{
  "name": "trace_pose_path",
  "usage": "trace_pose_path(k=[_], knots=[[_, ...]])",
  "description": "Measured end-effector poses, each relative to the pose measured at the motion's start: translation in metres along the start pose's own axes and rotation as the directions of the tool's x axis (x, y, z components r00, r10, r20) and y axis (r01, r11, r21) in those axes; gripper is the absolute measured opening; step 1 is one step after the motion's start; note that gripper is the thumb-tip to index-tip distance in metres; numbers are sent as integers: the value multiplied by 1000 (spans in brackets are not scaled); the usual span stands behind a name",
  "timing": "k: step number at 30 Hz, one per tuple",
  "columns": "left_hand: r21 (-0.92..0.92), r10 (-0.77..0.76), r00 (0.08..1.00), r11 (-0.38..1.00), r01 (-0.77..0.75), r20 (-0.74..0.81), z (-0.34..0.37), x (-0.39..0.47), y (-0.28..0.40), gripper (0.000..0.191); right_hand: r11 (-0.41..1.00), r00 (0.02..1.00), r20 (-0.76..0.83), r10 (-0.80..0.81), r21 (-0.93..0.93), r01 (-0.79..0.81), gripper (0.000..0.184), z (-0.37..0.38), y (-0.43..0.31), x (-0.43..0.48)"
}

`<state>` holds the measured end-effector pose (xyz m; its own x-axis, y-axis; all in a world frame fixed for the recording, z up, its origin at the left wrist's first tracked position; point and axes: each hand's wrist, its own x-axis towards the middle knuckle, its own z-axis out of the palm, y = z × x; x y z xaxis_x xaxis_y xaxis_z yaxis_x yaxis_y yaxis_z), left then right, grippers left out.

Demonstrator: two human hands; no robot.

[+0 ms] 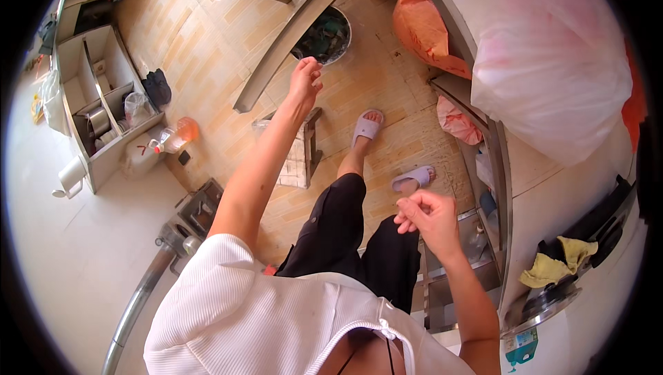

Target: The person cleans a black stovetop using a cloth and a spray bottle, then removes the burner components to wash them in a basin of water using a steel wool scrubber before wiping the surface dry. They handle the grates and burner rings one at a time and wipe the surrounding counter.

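My left hand (305,82) is stretched out over the floor, its fingers curled and nothing visible in them. Just beyond it stands a round bucket (327,38) holding dark, greenish scraps, partly hidden by a metal table rail (279,48). Under my left forearm is a small, worn stool (295,165). My right hand (429,217) hovers over my right leg, its fingers bent in towards the thumb, with no object seen in it. Near it in view is a lilac slipper (412,178) on my right foot; its mate (368,125) is on my left foot.
At right, a large white plastic bag (549,74) lies on the counter, near a pan lid (549,313) and a yellow cloth (557,263). Orange (422,23) and pink bags (458,120) sit below. At left are a divided cabinet (85,74), a plastic bottle (176,135) and a stove with a metal pipe (137,302).
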<state>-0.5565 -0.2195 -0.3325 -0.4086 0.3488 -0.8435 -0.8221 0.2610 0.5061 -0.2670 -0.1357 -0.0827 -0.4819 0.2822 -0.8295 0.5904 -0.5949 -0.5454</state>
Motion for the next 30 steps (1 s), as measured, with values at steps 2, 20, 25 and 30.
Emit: trace_pose_path(k=[2,20,25,30], knots=[[218,0,948,973,73,-318,-14,89,7,16,991,991,-31,133,25,-132,23,3,34,-8],[805,-154,987,591,53,49,-53,9,-73,38,980,936,-321,-144,83,179,18,-53,87,-143],[725,-233,788,594,-349,570,92,-236,-93,35,842,599,-625,-502,-192,505,18,-109,138,-250],[334,-132,308,440,-833,942,234,-402,-134,26,795,307,-800,-515,-313,520,14,-189,200,-317]])
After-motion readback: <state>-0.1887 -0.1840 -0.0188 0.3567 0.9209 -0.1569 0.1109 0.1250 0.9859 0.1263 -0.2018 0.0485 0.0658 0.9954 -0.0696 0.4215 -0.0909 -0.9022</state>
